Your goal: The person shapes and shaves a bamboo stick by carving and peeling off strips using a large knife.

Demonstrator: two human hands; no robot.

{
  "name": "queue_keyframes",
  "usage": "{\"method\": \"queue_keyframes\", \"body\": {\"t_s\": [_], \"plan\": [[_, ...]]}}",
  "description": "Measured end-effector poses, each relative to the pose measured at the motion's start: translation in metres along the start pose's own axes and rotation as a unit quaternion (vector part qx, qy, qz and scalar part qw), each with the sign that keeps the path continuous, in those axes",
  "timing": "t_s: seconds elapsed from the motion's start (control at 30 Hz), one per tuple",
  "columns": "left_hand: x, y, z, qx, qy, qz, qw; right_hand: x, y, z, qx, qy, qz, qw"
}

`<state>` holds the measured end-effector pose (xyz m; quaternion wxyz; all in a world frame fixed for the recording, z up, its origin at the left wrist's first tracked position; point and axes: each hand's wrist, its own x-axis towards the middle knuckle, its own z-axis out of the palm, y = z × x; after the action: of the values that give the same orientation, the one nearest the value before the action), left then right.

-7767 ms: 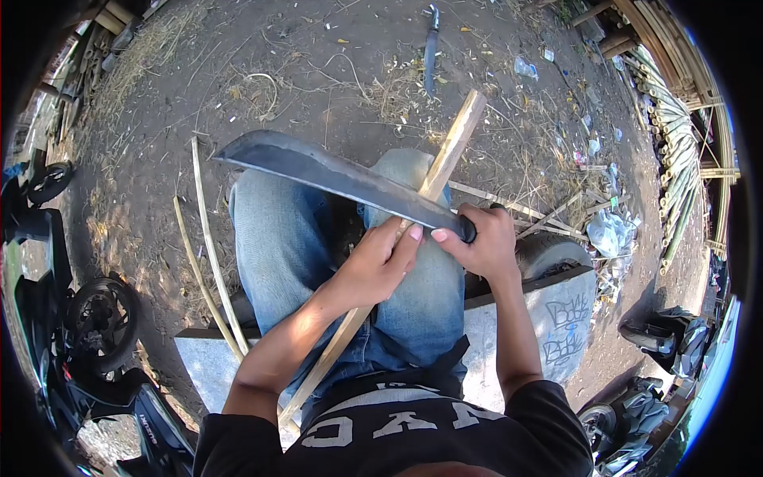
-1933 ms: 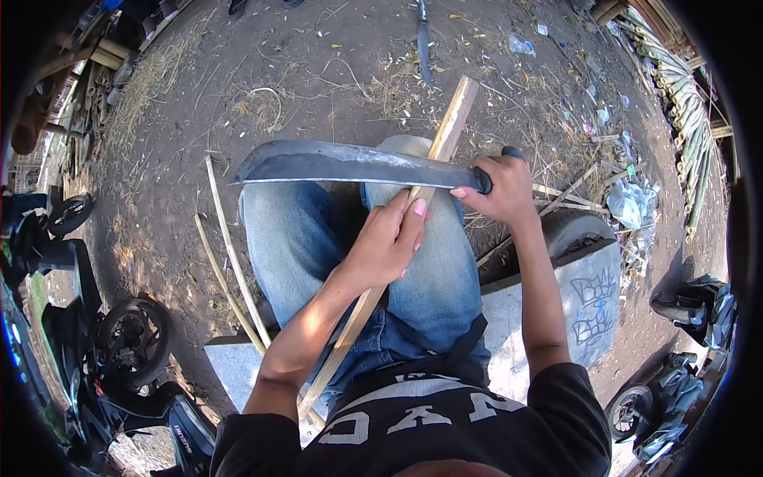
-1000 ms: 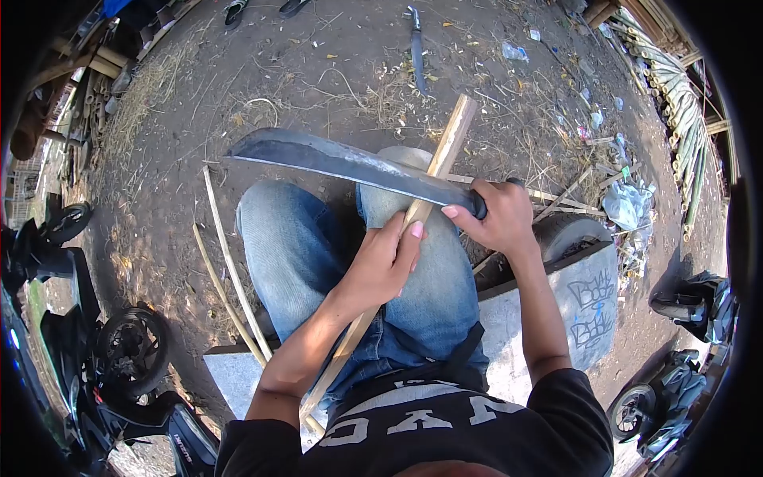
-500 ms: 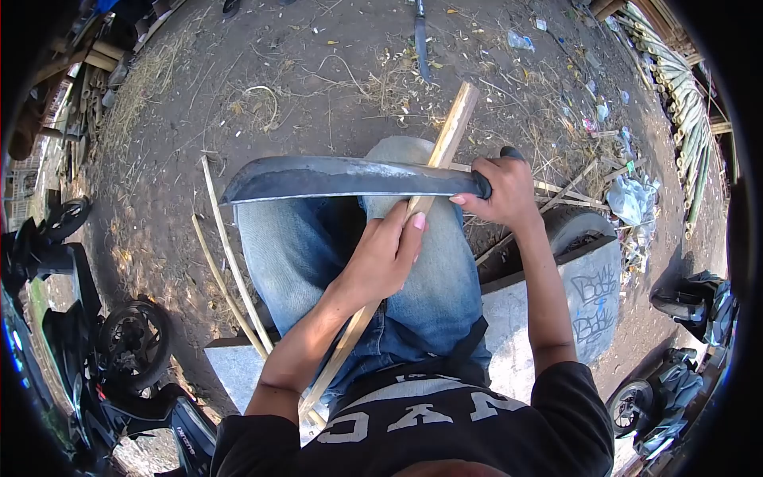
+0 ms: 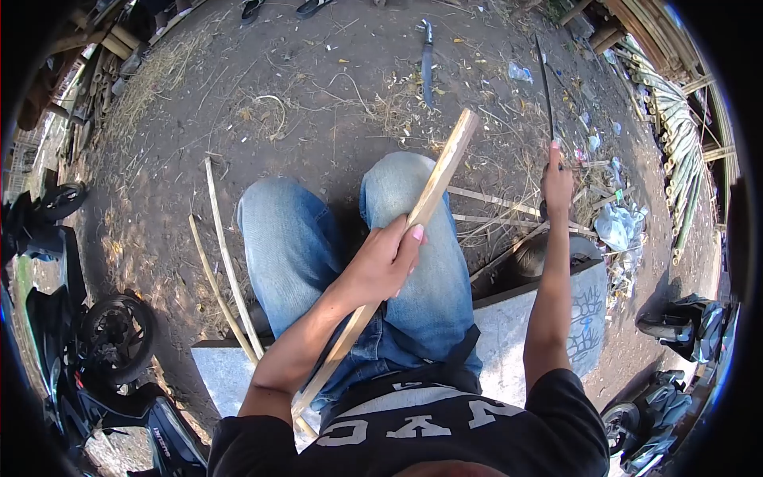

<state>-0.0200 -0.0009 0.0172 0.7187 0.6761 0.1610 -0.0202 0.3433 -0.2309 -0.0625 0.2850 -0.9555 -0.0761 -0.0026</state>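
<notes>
My left hand (image 5: 383, 266) is closed around a long split piece of bamboo (image 5: 442, 172), which slants across my lap and over one knee with its far end pointing up and to the right. Out to the right, my right hand (image 5: 557, 188) grips a machete (image 5: 545, 87) by its handle. The blade points away from me and appears edge-on as a thin dark line, apart from the bamboo. Most of the handle is hidden by my fingers.
Another knife (image 5: 427, 71) lies on the dirt ahead. Thin bamboo strips (image 5: 225, 250) lean at my left. Plastic litter (image 5: 620, 226) and bamboo poles (image 5: 680, 151) lie to the right. Motorbikes (image 5: 119, 338) stand on both sides. I sit on a concrete slab (image 5: 509, 334).
The machete has come off the bamboo and swung out to the right, its blade turned from lying across my lap to pointing forward. My left hand keeps its hold.
</notes>
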Motion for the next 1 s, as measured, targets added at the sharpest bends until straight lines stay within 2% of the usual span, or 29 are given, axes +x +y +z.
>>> {"method": "queue_keyframes", "body": {"t_s": [0.03, 0.07, 0.13, 0.2, 0.23, 0.3, 0.33, 0.4, 0.43, 0.47, 0.53, 0.63, 0.77, 0.93, 1.0], "plan": [[0.001, 0.0, -0.001, -0.008, 0.004, 0.001, 1.0, -0.019, 0.011, 0.007, 0.048, -0.001, -0.044, 0.998], [0.002, 0.001, -0.004, -0.028, -0.016, -0.013, 0.999, -0.038, 0.001, 0.007, 0.158, 0.013, -0.032, 0.987], [0.006, 0.001, -0.004, -0.038, -0.041, -0.035, 0.998, -0.082, -0.037, -0.001, 0.184, 0.003, -0.029, 0.982], [0.007, 0.001, -0.003, -0.093, -0.061, -0.056, 0.992, -0.113, -0.057, -0.002, 0.227, 0.007, -0.14, 0.964], [0.01, 0.003, -0.002, -0.085, -0.07, -0.062, 0.992, -0.125, -0.067, -0.003, 0.23, 0.014, -0.128, 0.965], [0.016, 0.008, 0.006, -0.173, -0.041, -0.026, 0.984, -0.14, -0.085, -0.009, 0.213, -0.042, -0.18, 0.959], [0.021, 0.011, 0.008, -0.172, -0.046, -0.025, 0.984, -0.145, -0.092, -0.01, 0.211, -0.037, -0.179, 0.96], [0.029, 0.019, 0.012, -0.166, 0.0, 0.001, 0.986, -0.147, -0.104, -0.011, 0.192, -0.054, -0.255, 0.946], [0.032, 0.024, 0.013, -0.154, 0.013, -0.012, 0.988, -0.146, -0.106, -0.013, 0.191, -0.052, -0.259, 0.945], [0.034, 0.025, 0.012, -0.154, 0.014, -0.008, 0.988, -0.144, -0.108, -0.013, 0.146, -0.047, -0.291, 0.944], [0.034, 0.023, 0.008, -0.077, -0.021, -0.031, 0.996, -0.14, -0.11, -0.012, 0.101, -0.043, -0.321, 0.941], [0.033, 0.018, 0.011, 0.002, -0.008, -0.007, 1.0, -0.134, -0.112, -0.011, -0.013, -0.046, -0.423, 0.905], [0.031, 0.015, 0.008, 0.006, 0.005, -0.006, 1.0, -0.127, -0.115, -0.005, -0.017, -0.064, -0.448, 0.892], [0.032, 0.012, 0.006, 0.013, 0.013, -0.001, 1.0, -0.102, -0.113, 0.007, -0.011, -0.026, -0.53, 0.847], [0.021, 0.007, 0.006, -0.01, 0.008, -0.016, 1.0, -0.064, -0.097, 0.012, -0.032, -0.018, -0.381, 0.924]]}}
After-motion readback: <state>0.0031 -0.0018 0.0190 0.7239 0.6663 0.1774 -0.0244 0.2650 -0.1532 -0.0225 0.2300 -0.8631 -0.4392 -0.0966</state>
